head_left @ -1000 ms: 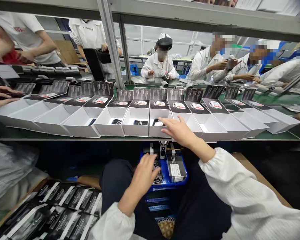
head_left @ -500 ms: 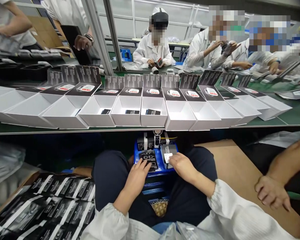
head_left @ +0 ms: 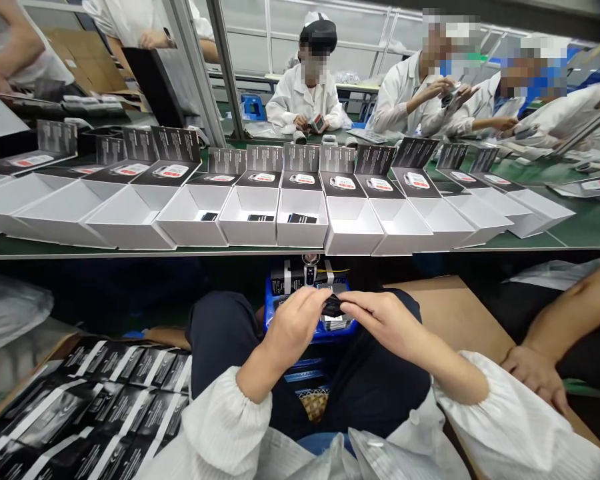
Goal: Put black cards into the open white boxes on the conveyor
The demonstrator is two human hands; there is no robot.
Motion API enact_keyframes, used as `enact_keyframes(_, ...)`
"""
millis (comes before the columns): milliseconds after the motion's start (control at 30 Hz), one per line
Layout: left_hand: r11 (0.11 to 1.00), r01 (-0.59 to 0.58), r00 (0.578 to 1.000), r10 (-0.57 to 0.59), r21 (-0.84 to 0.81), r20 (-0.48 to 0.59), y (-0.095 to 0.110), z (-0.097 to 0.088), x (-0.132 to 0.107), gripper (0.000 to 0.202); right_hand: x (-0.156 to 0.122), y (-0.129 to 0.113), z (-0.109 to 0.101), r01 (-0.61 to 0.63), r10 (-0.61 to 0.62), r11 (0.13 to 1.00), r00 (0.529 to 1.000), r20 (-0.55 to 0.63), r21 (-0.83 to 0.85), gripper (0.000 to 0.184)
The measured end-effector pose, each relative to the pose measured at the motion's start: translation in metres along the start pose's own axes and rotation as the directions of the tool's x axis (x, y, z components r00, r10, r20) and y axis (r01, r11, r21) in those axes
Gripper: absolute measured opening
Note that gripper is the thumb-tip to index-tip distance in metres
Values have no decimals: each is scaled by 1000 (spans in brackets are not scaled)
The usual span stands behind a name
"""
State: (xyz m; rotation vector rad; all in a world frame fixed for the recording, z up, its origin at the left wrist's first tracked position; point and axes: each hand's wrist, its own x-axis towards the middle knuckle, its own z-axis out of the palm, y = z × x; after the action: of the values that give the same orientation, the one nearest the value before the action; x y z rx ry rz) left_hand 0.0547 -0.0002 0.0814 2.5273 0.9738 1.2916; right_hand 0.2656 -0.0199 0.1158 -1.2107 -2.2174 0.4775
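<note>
Between the fingertips of both hands is a small black printed leaflet (head_left: 333,306), seen nearly edge-on, held above the blue plastic stool (head_left: 269,313) between my knees. My left hand (head_left: 299,319) grips its left side, and my right hand (head_left: 383,315) pinches its right side. Beneath them on the stool lies a stack of leaflets (head_left: 336,325), partly hidden by the hands. A white-banded bundle (head_left: 281,283) stands at the stool's back, beside a small white device with a dark display (head_left: 310,274).
Open white boxes (head_left: 353,241) with black lids line the bench edge; a few hold dark leaflets (head_left: 301,219). At lower left, a carton holds several banded black packs (head_left: 130,417). A cardboard sheet (head_left: 443,303) and another person's hand (head_left: 537,373) are at right. Co-workers sit opposite.
Both hands have risen from the stacks on the stool and come together, now holding a black leaflet. At far left, another lidded box has appeared in the row.
</note>
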Motion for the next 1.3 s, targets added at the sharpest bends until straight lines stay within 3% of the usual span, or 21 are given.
enact_keyframes(67, 1000, -1, 984, 1, -3, -176, 1, -3, 16, 39, 13, -11, -21, 116, -146, 977, 975, -166, -179, 26)
enact_keyframes(133, 996, 82, 972, -74, 30, -223, -10, -1, 14, 44, 34, -6, -41, 111, -243, 922, 913, -329, -372, 25)
enact_keyframes(200, 970, 216, 976, -214, 109, -29, -30, 8, -6, 48, 56, 11, -55, 61, -273, 871, 884, -379, -487, 25)
enact_keyframes(233, 945, 275, 944, -300, 178, 137, -41, 15, -20, 53, 64, 21, -58, 49, -274, 853, 890, -364, -520, 26)
enact_keyframes(267, 915, 309, 872, -382, 260, 307, -51, 23, -35, 60, 69, 31, -56, 52, -271, 840, 902, -335, -540, 27)
enact_keyframes(300, 886, 314, 774, -447, 341, 449, -59, 31, -51, 68, 70, 40, -50, 69, -271, 833, 916, -296, -548, 26)
enact_keyframes(367, 846, 275, 605, -522, 458, 601, -69, 43, -78, 76, 60, 54, -23, 125, -262, 840, 945, -193, -528, 22)
enact_keyframes(400, 836, 252, 561, -537, 488, 630, -71, 47, -87, 75, 50, 59, -5, 150, -243, 846, 963, -119, -511, 19)
enact_keyframes(433, 831, 236, 544, -542, 503, 640, -73, 50, -94, 73, 38, 62, 15, 169, -208, 850, 978, -24, -499, 18)
enact_keyframes(533, 845, 226, 557, -521, 485, 647, -77, 50, -102, 71, 2, 70, 68, 142, -20, 849, 971, 238, -510, 23)
enact_keyframes(600, 868, 229, 563, -487, 441, 667, -80, 46, -102, 69, -12, 73, 89, 88, 89, 856, 946, 313, -510, 19)
enact_keyframes(700, 892, 232, 580, -448, 389, 681, -85, 39, -98, 60, -17, 78, 96, 25, 161, 870, 930, 332, -493, 23)
enact_keyframes(767, 898, 237, 626, -433, 370, 649, -83, 33, -93, 53, -12, 81, 92, -20, 197, 867, 932, 305, -498, 19)
enact_keyframes(933, 934, 218, 803, -337, 284, 492, -58, 11, -72, 45, 6, 73, 72, -83, 217, 902, 936, 277, -424, 19)
enact_keyframes(1033, 977, 106, 908, -171, 184, 383, -32, 5, -49, 30, 5, 35, 54, -80, 142, 967, 957, 252, -243, 22)
enact_keyframes(1100, 993, 53, 972, -75, 104, 222, -14, 5, -28, 25, 1, 5, 37, -43, 75, 986, 977, 198, -161, 24)
enact_keyframes(1200, 999, 18, 999, -16, 33, -49, 3, 6, 2, 36, 3, -16, -1, 52, -60, 960, 998, -20, -274, 29)
enact_keyframes(1267, 999, 34, 992, -29, 42, -120, 0, 7, 11, 45, 12, -3, -35, 19, -146, 899, 954, -260, -437, 31)
enact_keyframes(1300, 996, 61, 993, -55, 59, -101, -6, 8, 9, 45, 17, 11, -54, -43, -172, 862, 913, -370, -505, 30)
